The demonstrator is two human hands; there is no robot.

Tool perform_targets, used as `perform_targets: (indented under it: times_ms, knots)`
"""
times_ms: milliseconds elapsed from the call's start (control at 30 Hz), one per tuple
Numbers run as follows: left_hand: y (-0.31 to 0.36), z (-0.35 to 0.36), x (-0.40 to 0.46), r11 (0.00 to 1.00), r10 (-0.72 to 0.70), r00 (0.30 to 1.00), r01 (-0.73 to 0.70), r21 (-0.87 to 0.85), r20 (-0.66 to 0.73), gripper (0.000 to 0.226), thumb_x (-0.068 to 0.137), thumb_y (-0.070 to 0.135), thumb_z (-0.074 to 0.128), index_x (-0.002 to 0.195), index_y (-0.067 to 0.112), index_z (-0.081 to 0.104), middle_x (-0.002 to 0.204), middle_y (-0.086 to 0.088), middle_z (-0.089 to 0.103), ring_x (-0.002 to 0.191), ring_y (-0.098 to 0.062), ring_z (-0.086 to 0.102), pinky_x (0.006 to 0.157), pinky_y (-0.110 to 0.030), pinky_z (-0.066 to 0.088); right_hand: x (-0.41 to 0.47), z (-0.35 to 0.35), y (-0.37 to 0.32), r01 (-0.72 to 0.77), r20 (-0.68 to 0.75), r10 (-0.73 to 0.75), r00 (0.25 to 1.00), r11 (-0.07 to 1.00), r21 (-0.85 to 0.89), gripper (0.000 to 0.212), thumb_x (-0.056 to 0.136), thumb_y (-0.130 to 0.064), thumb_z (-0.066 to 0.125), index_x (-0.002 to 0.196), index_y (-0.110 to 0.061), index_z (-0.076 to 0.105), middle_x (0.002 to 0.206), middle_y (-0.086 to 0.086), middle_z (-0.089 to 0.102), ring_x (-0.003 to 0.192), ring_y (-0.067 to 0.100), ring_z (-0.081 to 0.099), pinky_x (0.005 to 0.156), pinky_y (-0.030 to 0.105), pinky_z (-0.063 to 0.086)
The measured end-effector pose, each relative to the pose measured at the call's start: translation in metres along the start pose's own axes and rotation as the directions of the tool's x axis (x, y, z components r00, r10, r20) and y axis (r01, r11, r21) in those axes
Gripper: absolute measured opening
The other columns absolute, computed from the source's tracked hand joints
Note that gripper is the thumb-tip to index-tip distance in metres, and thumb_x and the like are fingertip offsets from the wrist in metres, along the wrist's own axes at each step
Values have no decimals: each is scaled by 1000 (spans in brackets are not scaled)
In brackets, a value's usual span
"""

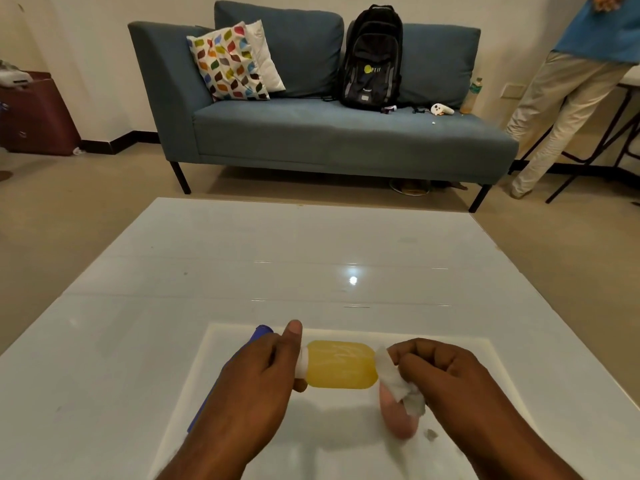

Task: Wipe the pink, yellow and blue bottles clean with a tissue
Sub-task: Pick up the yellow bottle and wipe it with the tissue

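Note:
My left hand (266, 372) grips the white-capped end of the yellow bottle (341, 364), which it holds sideways above a white tray (460, 344). A white tissue (398, 384) is bunched in my right hand (440, 368) and touches the bottle's right end. The pink bottle (394, 417) lies on the tray below the tissue, partly hidden by it. Left of my left hand a blue bottle (228, 368) lies along the tray's left side, mostly hidden behind my hand and forearm.
The tray sits at the near edge of a glossy white table (311, 258). Beyond it stands a blue sofa (311, 133) with a patterned cushion and a black backpack (372, 58). A person (568, 91) stands at the far right by a folding table.

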State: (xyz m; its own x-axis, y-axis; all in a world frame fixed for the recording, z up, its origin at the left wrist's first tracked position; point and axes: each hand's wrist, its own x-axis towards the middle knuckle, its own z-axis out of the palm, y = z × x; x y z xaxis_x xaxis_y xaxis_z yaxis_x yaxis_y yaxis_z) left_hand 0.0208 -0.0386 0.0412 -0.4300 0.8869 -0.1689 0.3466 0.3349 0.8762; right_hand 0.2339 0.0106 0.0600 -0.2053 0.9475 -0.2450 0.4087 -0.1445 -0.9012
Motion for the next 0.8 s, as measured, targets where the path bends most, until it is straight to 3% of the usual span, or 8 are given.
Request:
perform_targets:
  times_ms: [67,133,267,400,500,633,700,800]
  knots:
    - [1,-1,1,1000,9,1000,-10,-15,-13,60,93,68,31,75,24,68,67,6,71,62,-12,61,74,-41,56,-1,1,1,27,-27,-26,999,998,59,30,72,-37,59,84,-22,81,68,1,74,62,12,63,70,33,53]
    - [2,-1,1,1000,19,999,-20,-4,-40,64,92,68,30,71,22,69,63,5,70,59,-12,61,72,-38,55,-2,0,0,78,-77,-70,995,991,106,17,81,-28,66,86,-22,81,75,-1,76,68,13,66,73,35,53]
    - [2,0,2,998,49,995,-46,31,-91,68,91,68,29,69,17,70,65,-1,70,60,-14,63,68,-33,53,-10,0,-9,220,-192,-198,961,970,100,27,89,1,68,84,-21,81,85,-7,79,77,4,72,68,12,51]
    - [3,1,1,996,69,992,-63,60,-108,77,85,73,24,64,12,67,65,-5,70,59,-15,63,62,-30,49,-19,9,-14,278,-53,-273,961,950,140,25,85,3,75,86,-22,81,90,-2,80,80,10,77,71,13,55]
    - [3,1,0,998,50,995,-47,30,-91,78,87,73,27,69,7,64,63,-9,65,58,-19,60,66,-35,53,-22,13,-15,212,70,-217,974,975,74,24,86,-7,77,90,-31,80,93,-5,79,84,10,76,73,15,55]
    - [6,1,-2,998,56,996,-56,6,-63,74,85,76,29,59,8,40,53,-2,45,50,-14,44,59,-34,46,-18,10,-13,117,89,-114,989,993,-25,16,88,-21,76,88,-36,79,80,-8,77,71,7,71,64,16,54]
    - [8,1,-3,998,62,997,-61,19,-56,75,84,77,28,60,7,38,53,-1,43,49,-13,43,57,-33,43,-15,8,-12,7,149,-10,989,1000,22,7,89,-24,76,89,-29,81,79,-2,77,66,12,70,64,23,55]
    - [10,1,-6,999,38,998,-38,4,-53,73,80,80,26,58,11,35,52,-1,41,49,-13,43,58,-36,46,-10,8,-7,-203,272,139,952,954,221,12,91,-3,72,90,-9,82,89,4,81,64,3,73,58,28,56]
